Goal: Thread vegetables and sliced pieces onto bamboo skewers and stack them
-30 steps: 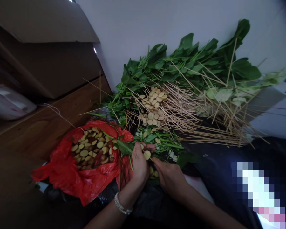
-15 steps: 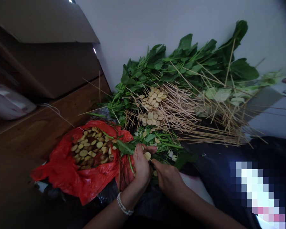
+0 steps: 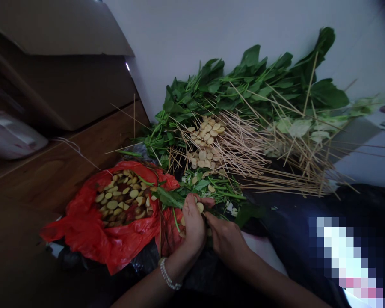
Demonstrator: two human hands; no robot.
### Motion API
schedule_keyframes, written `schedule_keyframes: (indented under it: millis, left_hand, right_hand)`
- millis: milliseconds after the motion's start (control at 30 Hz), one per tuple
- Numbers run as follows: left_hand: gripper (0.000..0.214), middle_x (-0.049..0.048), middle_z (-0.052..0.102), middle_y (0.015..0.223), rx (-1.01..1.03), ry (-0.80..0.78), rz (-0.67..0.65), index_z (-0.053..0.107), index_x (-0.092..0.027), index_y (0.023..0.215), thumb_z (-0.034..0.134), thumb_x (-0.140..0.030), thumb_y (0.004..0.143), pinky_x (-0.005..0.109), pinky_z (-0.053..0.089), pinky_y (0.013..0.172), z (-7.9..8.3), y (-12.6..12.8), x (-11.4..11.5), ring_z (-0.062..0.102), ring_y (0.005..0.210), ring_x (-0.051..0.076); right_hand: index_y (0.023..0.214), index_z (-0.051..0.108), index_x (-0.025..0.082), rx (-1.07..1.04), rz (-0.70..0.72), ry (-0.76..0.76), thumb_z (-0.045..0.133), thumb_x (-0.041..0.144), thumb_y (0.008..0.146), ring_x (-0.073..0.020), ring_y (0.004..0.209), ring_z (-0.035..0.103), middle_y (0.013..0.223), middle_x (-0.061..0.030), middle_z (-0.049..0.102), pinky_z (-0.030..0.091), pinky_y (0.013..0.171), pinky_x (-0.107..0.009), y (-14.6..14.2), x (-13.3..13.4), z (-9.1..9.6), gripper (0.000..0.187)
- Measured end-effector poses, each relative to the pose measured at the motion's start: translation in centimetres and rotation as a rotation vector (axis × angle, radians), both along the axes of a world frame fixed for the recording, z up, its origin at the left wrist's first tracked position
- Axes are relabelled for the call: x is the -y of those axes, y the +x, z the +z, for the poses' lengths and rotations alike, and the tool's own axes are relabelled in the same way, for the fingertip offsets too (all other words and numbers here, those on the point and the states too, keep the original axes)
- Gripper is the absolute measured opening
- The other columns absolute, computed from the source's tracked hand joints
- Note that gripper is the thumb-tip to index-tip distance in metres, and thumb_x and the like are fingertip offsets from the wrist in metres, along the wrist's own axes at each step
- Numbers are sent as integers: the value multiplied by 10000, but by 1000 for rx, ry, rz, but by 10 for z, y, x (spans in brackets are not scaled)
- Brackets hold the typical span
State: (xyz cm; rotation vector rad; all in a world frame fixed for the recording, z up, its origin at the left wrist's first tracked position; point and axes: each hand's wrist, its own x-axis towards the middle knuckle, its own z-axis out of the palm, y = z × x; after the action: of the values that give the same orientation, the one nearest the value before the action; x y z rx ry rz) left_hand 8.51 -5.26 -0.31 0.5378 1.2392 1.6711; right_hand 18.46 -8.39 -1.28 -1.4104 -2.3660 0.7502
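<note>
My left hand (image 3: 193, 226), wearing a pale beaded bracelet, is curled round a pale yellow potato slice (image 3: 199, 208), its thumb side up. Close against it on the right, my right hand (image 3: 226, 237) is closed in a pinch, with its fingertips at the slice's lower edge. Whatever the right fingers hold is hidden. Just left of my hands, an open red plastic bag (image 3: 83, 229) holds many cut potatoes (image 3: 122, 199). Beyond them lie green stems and chopped leaves (image 3: 223, 192) with loose slices among them.
Potato slices (image 3: 208, 130) are threaded on bamboo skewers (image 3: 244, 139) piled behind. Leafy greens (image 3: 211, 83) lean along the white wall (image 3: 186, 34), with pale cabbage-like leaves (image 3: 298, 127) at right. A cardboard box (image 3: 77, 85) and a white container (image 3: 13, 132) stand left. Black plastic (image 3: 285, 214) lies at right.
Both hands have stayed nearly in place, shifting only slightly to the right with the potato slice. The bag, greens and skewers look the same.
</note>
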Motion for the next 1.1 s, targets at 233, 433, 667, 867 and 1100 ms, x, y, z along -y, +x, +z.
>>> schedule_keyframes:
  millis: [233, 433, 667, 867, 1100]
  left_hand:
    - [310, 22, 701, 601, -25, -29, -26, 490, -229, 717, 382, -444, 912, 357, 517, 686, 1, 6, -2, 667, 610, 208]
    - [386, 56, 722, 688, 149, -5, -186, 559, -201, 773, 420, -541, 892, 350, 514, 737, 9, -5, -3, 683, 696, 214]
    - [500, 93, 724, 874, 244, -71, -244, 621, -162, 964, 552, -628, 795, 341, 523, 755, 16, -23, 7, 682, 863, 236]
    - [378, 45, 708, 849, 127, -81, -216, 665, -161, 887, 733, -484, 704, 243, 485, 678, 6, -26, 8, 658, 787, 169]
    - [363, 39, 704, 879, 74, -27, -118, 652, -190, 985, 606, -500, 801, 260, 481, 700, 21, -42, -4, 650, 828, 175]
  right_hand:
    - [1314, 517, 165, -26, -1, 24, 382, 89, 862, -239, 938, 690, 1027, -112, 728, 481, 771, -291, 3, -4, 2, 478]
    - [1227, 573, 175, -139, -9, 101, 351, 141, 910, -233, 882, 698, 981, -100, 730, 488, 754, -302, 9, -9, 4, 389]
    - [1256, 568, 173, -266, -63, 157, 339, 195, 945, -222, 929, 692, 1023, -107, 728, 492, 807, -308, 11, -10, 5, 387]
    - [1216, 586, 181, -247, -65, 186, 345, 215, 956, -216, 929, 690, 1061, -95, 721, 487, 791, -295, 11, -11, 6, 356]
    - [1050, 617, 214, -222, -4, 129, 346, 248, 976, -187, 867, 685, 926, -61, 722, 455, 746, -254, 11, -9, 12, 283]
